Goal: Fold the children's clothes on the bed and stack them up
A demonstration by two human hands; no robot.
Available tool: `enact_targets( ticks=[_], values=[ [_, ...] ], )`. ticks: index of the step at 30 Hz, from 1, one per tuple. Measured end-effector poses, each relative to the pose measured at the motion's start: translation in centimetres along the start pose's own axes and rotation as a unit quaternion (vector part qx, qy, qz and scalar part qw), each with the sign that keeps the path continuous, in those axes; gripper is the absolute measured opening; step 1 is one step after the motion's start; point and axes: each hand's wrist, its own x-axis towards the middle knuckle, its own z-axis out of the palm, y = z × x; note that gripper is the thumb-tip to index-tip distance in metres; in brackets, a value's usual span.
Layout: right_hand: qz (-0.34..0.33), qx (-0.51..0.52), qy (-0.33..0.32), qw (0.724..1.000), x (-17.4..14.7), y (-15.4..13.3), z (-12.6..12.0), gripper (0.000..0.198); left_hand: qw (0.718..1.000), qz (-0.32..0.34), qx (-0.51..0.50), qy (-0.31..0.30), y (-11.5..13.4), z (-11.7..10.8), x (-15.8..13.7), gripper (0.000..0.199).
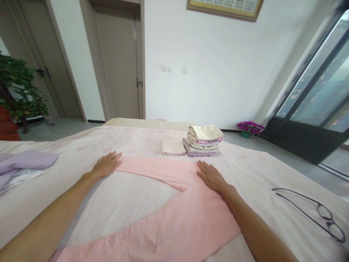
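Note:
A pair of pink trousers (201,214) lies spread on the bed, one leg stretched across the far side and the other along the near side. At the end of the far leg, my left hand (107,164) rests flat, fingers extended, partly on the cuff and partly on the sheet. My right hand (212,177) lies palm down on the far edge of the trousers toward the waist, fingers stretched out. Neither hand grips the cloth. Just beyond the trousers are a folded striped cloth (173,147) and a stack of folded clothes (204,141).
Eyeglasses (313,211) lie on the patterned sheet (261,171) to the right. Lilac and white clothes (29,162) are heaped at the left. Behind the bed are a door (118,62), a white wall (218,80) and a pot of purple flowers (249,128).

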Motion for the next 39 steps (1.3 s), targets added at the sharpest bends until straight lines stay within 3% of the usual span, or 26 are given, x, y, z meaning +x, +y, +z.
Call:
enact_targets(
  ticks=[4, 8, 11, 13, 16, 20, 23, 28, 33, 39],
  values=[
    [0.001, 0.019, -0.015, 1.0, 0.0, -0.2, -0.7, 0.071, 0.998, -0.051, 0.011, 0.023, 1.6, -0.2, -0.2, 0.065],
    [-0.022, 0.031, -0.005, 0.999, 0.2, 0.3, -1.6, 0.063, 0.998, -0.034, 0.023, 0.04, 6.0, 0.7, -1.5, 0.064],
    [-0.035, 0.011, 0.045, 0.998, -0.6, 0.0, -1.8, 0.056, 0.998, 0.046, 0.019, 0.032, 10.7, 1.2, -4.8, 0.062],
    [-0.091, -0.021, 0.093, 0.991, -2.2, -1.1, -1.6, 0.051, 0.989, 0.14, 0.017, 0.038, 13.8, 1.2, -8.2, 0.064],
    [-0.182, -0.071, 0.143, 0.97, -5.5, -4.0, -0.9, 0.042, 0.968, 0.249, 0.022, -0.001, 17.5, 0.7, -13.7, 0.063],
    [-0.16, -0.071, 0.128, 0.976, -9.1, -7.8, -0.3, 0.051, 0.934, 0.351, 0.023, -0.065, 19.7, 0.1, -19.1, 0.068],
    [-0.115, -0.047, 0.089, 0.988, -10.1, -8.3, -0.1, 0.06, 0.92, 0.377, 0.017, -0.108, 19.3, -0.6, -21.0, 0.071],
    [-0.08, -0.033, 0.062, 0.994, -10.3, -5.5, 0.0, 0.067, 0.913, 0.385, 0.024, -0.134, 16.0, -2.0, -22.4, 0.07],
    [-0.057, -0.038, 0.074, 0.995, -10.7, -3.6, -0.2, 0.069, 0.912, 0.392, 0.048, -0.108, 12.0, -2.7, -23.9, 0.072],
    [-0.038, -0.032, 0.079, 0.996, -11.2, -2.9, -0.8, 0.064, 0.926, 0.364, 0.094, -0.036, 7.3, -3.3, -25.4, 0.072]
  ],
)
